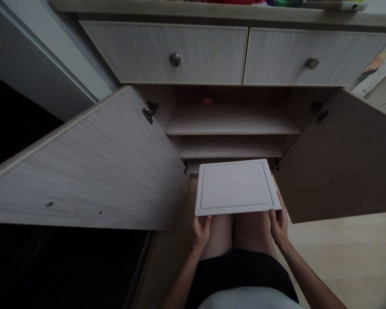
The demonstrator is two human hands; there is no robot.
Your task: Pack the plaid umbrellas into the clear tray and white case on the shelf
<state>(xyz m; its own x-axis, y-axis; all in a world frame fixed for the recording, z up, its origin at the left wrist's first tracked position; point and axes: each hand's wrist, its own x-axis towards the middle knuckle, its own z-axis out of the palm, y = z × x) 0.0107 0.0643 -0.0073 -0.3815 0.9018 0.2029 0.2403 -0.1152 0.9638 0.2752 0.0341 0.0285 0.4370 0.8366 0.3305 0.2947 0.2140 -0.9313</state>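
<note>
Left hand (201,231) and right hand (279,225), each partly curled, hold between them, by its near corners, a flat white board (236,186) with a groove inside its edge. Beyond them, an open cabinet (165,105) shows pale shelves (233,120) and, deep inside, a small red thing (207,101). Streaky doors (96,171) flank the hands; farther off, drawers (209,56) carry round metallic knobs (175,59).

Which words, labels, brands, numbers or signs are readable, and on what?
None readable.
White board: no lettering visible on its upper face.
Flat item on the countertop: a mark on its edge, too small to read.
Coloured patch at far right: too blurred to tell whether it carries text.
</note>
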